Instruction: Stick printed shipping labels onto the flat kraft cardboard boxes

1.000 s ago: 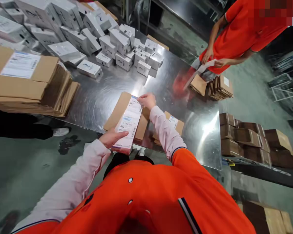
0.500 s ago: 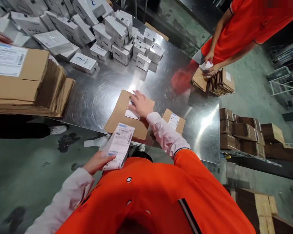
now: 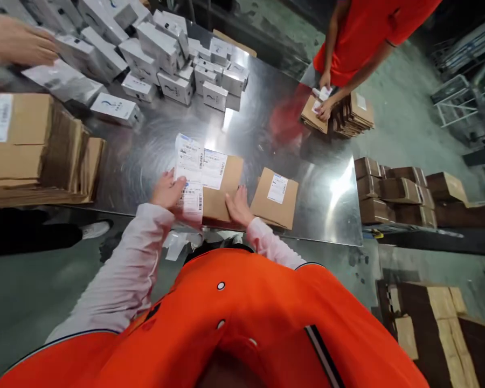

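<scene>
My left hand [image 3: 167, 189] grips a stack of white shipping labels [image 3: 189, 172], held over the left edge of a flat brown cardboard box [image 3: 226, 183] on the steel table [image 3: 153, 145]. That box bears a white label [image 3: 214, 168] on its top. My right hand [image 3: 238, 206] lies on the box's near edge, fingers together and pressed flat. A second flat labelled box [image 3: 275, 197] sits just to the right.
A pile of white product boxes [image 3: 161, 48] fills the table's far left. Stacked flat cartons [image 3: 36, 145] stand at the left. Another person's hand [image 3: 20, 46] reaches in top left. A co-worker in orange handles flat boxes [image 3: 339, 113] at the far right. Folded cartons [image 3: 408, 194] lie on the floor.
My left hand has brought the label stack from near my chest up over the box. My right hand has slid from the stuck label back to the box's near edge.
</scene>
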A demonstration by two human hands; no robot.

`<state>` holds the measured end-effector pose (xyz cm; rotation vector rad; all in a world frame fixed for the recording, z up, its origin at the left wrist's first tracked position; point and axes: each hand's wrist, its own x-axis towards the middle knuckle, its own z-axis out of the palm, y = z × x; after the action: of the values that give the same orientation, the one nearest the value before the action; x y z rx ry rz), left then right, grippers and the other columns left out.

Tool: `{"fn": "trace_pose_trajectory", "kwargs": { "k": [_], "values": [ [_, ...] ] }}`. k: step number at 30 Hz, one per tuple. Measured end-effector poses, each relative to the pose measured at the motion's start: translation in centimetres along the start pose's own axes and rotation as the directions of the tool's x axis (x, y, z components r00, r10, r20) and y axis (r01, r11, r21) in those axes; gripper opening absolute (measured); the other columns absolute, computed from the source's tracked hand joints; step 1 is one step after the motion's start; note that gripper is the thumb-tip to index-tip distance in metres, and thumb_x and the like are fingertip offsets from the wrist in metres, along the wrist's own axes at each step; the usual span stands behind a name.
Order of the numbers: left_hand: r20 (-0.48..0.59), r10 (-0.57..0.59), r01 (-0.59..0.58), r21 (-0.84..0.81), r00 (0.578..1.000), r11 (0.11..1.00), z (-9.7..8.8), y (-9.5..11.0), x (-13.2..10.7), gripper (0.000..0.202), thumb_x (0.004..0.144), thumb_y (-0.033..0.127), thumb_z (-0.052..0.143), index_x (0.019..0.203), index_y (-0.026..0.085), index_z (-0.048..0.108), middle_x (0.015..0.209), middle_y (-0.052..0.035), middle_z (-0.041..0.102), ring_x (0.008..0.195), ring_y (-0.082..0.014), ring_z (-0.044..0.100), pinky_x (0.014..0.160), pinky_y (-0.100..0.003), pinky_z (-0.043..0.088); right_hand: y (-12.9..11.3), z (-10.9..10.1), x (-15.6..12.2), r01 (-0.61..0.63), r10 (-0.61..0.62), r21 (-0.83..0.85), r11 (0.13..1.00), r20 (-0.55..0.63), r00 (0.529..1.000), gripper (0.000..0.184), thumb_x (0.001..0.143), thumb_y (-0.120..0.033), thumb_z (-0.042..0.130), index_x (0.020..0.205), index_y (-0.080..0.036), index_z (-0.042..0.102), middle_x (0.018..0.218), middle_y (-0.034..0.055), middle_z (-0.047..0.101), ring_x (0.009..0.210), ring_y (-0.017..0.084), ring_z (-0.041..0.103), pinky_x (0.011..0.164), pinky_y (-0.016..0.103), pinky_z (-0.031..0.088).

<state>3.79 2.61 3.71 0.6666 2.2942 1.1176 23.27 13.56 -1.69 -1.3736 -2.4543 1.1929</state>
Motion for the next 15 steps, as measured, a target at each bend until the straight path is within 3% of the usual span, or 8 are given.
{"fn": "trace_pose_trajectory", "kwargs": {
  "k": [1,3,5,7,9,11,13,15],
  "values": [
    [0.009,-0.005,0.005,0.011,1.000,1.000,0.1,0.4,-0.1,0.028,0.086,0.017,0.055,0.107,0.007,0.070,0.128,-0.0153,0.068,0.136,-0.0306,0.048,0.119,-0.052,0.028,0.0,0.4,-0.3,-0.001,0.000,0.053,0.999,0.024,1.000,0.085,0.098,-0.051,0.042,0.153,0.011,0.022,0.162,0.0331,0.013,0.156,0.036,0.008,0.125,0.057,0.016],
    [0.019,-0.082,0.083,-0.028,0.996,0.996,-0.2,1.5,-1.4,0.029,0.089,0.026,0.054,0.102,0.005,0.070,0.117,-0.0171,0.072,0.128,-0.0337,0.055,0.113,-0.056,0.037,0.1,0.0,-0.8,0.076,-0.063,0.186,0.980,-0.075,0.995,0.083,0.099,-0.054,0.040,0.154,0.005,0.023,0.162,0.0289,0.020,0.156,0.031,0.017,0.126,0.051,0.022],
    [0.038,-0.169,0.173,-0.188,0.985,0.967,-1.1,3.0,-3.4,0.033,0.089,0.036,0.055,0.096,0.007,0.070,0.105,-0.0159,0.074,0.112,-0.0333,0.065,0.102,-0.055,0.050,1.2,-2.6,-1.1,0.189,-0.111,0.332,0.924,-0.240,0.964,0.077,0.099,-0.057,0.035,0.155,-0.004,0.026,0.156,0.0225,0.039,0.148,0.024,0.038,0.120,0.044,0.036],
    [0.038,-0.223,0.219,-0.405,0.974,0.888,-2.0,4.4,-5.3,0.032,0.083,0.039,0.062,0.097,0.011,0.070,0.108,-0.0125,0.074,0.107,-0.0292,0.068,0.098,-0.048,0.055,3.5,-7.0,-1.8,0.232,-0.075,0.411,0.882,-0.363,0.929,0.072,0.099,-0.059,0.033,0.152,-0.010,0.034,0.143,0.0178,0.055,0.131,0.021,0.056,0.110,0.040,0.047],
    [-0.017,-0.222,0.178,-0.538,0.975,0.824,-2.5,4.9,-6.9,0.035,0.075,0.038,0.070,0.100,0.014,0.070,0.118,-0.0101,0.072,0.109,-0.0274,0.068,0.095,-0.042,0.058,6.1,-11.6,-2.7,0.144,0.024,0.367,0.919,-0.418,0.908,0.070,0.096,-0.061,0.039,0.144,-0.010,0.044,0.134,0.0184,0.061,0.121,0.023,0.061,0.104,0.041,0.051],
    [-0.084,-0.184,0.108,-0.552,0.979,0.827,-2.2,4.3,-7.9,0.044,0.065,0.040,0.078,0.100,0.015,0.070,0.118,-0.0096,0.073,0.104,-0.0281,0.069,0.088,-0.041,0.061,7.6,-14.3,-3.4,-0.051,0.145,0.221,0.974,-0.437,0.888,0.071,0.091,-0.061,0.051,0.139,-0.008,0.050,0.132,0.0226,0.059,0.121,0.028,0.059,0.102,0.046,0.050],
    [-0.093,-0.127,0.063,-0.506,0.987,0.860,-1.3,2.8,-8.6,0.052,0.058,0.045,0.082,0.100,0.015,0.070,0.110,-0.0090,0.075,0.092,-0.0266,0.070,0.081,-0.039,0.061,7.0,-13.8,-3.9,-0.128,0.170,0.137,0.982,-0.365,0.916,0.079,0.081,-0.060,0.066,0.138,-0.008,0.051,0.131,0.0242,0.058,0.118,0.030,0.059,0.098,0.047,0.051],
    [0.006,-0.088,0.081,-0.456,0.996,0.886,0.1,1.5,-9.3,0.058,0.055,0.052,0.084,0.098,0.015,0.071,0.100,-0.0089,0.076,0.081,-0.0239,0.069,0.075,-0.037,0.061,4.5,-10.6,-4.2,0.007,0.033,0.251,0.968,-0.152,0.988,0.086,0.070,-0.059,0.078,0.138,-0.012,0.051,0.127,0.0199,0.060,0.109,0.027,0.062,0.090,0.042,0.055]
  ]
}}
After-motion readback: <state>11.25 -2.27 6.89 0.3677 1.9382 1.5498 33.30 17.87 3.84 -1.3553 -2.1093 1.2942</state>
